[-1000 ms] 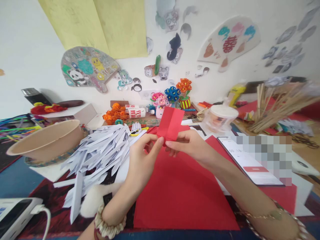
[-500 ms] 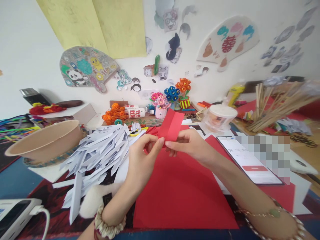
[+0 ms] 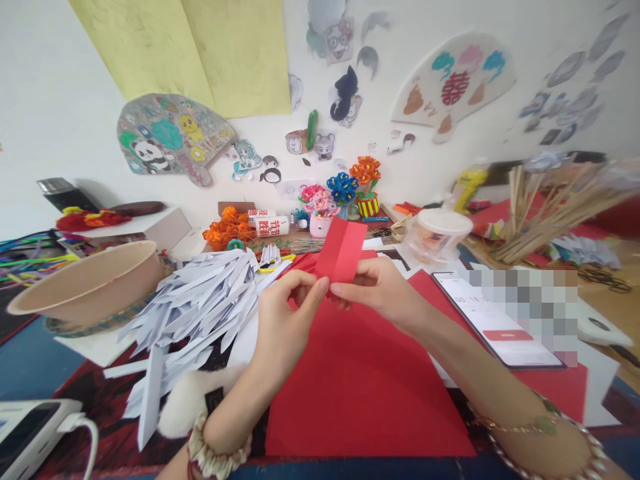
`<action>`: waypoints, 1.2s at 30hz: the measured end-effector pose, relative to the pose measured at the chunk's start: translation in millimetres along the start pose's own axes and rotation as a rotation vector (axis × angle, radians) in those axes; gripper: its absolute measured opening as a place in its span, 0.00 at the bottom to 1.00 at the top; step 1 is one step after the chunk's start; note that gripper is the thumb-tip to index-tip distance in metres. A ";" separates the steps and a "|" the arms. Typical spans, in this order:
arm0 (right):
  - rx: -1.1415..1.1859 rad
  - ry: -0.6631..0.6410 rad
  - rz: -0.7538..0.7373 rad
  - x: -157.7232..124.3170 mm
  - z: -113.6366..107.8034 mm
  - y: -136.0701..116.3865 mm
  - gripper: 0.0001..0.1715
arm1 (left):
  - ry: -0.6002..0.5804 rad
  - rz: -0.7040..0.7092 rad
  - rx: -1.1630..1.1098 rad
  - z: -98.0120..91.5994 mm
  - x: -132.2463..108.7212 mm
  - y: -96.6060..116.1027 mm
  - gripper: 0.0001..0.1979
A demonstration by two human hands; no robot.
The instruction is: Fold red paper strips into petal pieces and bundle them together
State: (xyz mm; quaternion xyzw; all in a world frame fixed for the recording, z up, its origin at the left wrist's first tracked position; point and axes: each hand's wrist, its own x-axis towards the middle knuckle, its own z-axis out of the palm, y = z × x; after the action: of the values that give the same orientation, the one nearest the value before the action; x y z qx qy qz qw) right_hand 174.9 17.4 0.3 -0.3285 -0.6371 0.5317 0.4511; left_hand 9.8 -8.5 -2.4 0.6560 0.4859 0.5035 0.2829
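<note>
A small piece of red paper (image 3: 344,250) with a lengthwise crease is held up in front of me, tilted slightly to the right. My left hand (image 3: 293,310) pinches its lower left corner between thumb and fingers. At the lower right edge, my right hand (image 3: 373,288) grips it the same way, the two thumbs almost touching. Some fingertips are hidden behind the paper. Below both hands lies a stack of larger red sheets (image 3: 365,393). To the left of my left hand is a heap of folded white paper strips (image 3: 195,300).
A beige bowl (image 3: 90,277) stands at the left, near a white device with a cable (image 3: 40,427). A phone (image 3: 500,320) lies on paper at the right. Pipe-cleaner flowers (image 3: 341,187), a lidded tub (image 3: 440,230) and wooden sticks (image 3: 540,207) stand toward the back.
Hardly anything differs. Both hands keep their pinch on the red paper, and the whole view has shifted very slightly.
</note>
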 end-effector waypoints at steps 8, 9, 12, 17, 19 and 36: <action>0.006 0.050 -0.032 -1.1 2.5 4.6 0.06 | 0.023 0.032 0.036 1.3 0.0 1.1 0.12; 0.010 0.055 -0.035 -1.2 2.4 4.7 0.05 | 0.023 0.033 0.038 1.3 0.1 1.1 0.12; 0.031 0.063 -0.032 -1.2 1.9 3.7 0.05 | -0.003 0.037 0.024 0.1 0.9 1.7 0.12; 0.061 0.055 -0.008 -0.7 1.7 0.3 0.08 | -0.033 0.027 -0.042 -3.0 2.2 2.9 0.11; 0.066 0.036 -0.001 -0.9 1.9 -0.1 0.08 | -0.033 0.032 -0.053 -3.7 2.1 2.9 0.10; 0.031 0.060 -0.106 -2.9 -1.9 -0.5 0.08 | -0.153 0.002 -0.089 -2.5 -0.2 9.6 0.12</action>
State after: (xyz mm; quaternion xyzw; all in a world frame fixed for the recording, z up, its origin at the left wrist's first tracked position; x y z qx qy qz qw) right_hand 177.7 15.4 0.2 -0.3031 -0.6315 0.5066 0.5027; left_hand 10.8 -12.6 6.6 0.6798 0.4393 0.4734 0.3477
